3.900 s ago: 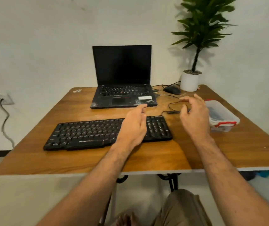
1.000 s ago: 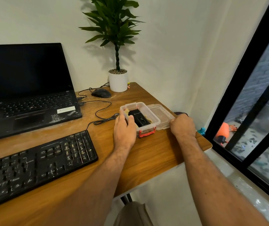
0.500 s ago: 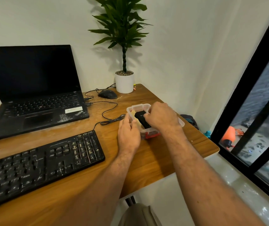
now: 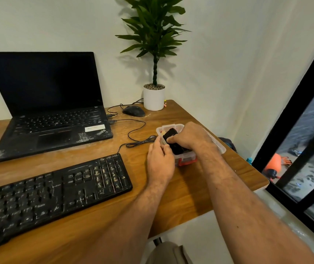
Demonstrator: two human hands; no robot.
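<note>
A small clear plastic box (image 4: 185, 155) with red latches stands near the right edge of the wooden desk (image 4: 181, 193). Its lid (image 4: 220, 146) lies beside it on the right, mostly hidden by my arm. My left hand (image 4: 160, 161) holds the box's left wall, thumb at the rim. My right hand (image 4: 189, 137) reaches into the box from above and grips a black rectangular device (image 4: 169, 134), which tilts up out of the box. The rest of what the box holds is hidden.
A black keyboard (image 4: 53, 195) lies at the front left. An open black laptop (image 4: 45, 103) stands behind it. A black mouse (image 4: 133, 111), its cable (image 4: 137, 130) and a white potted plant (image 4: 153, 98) sit at the back. A window frame (image 4: 293, 115) is on the right.
My view has swung right since the first frame. The box's lid came off and lies to the right. My right hand moved from the lid into the box and gripped the black device.
</note>
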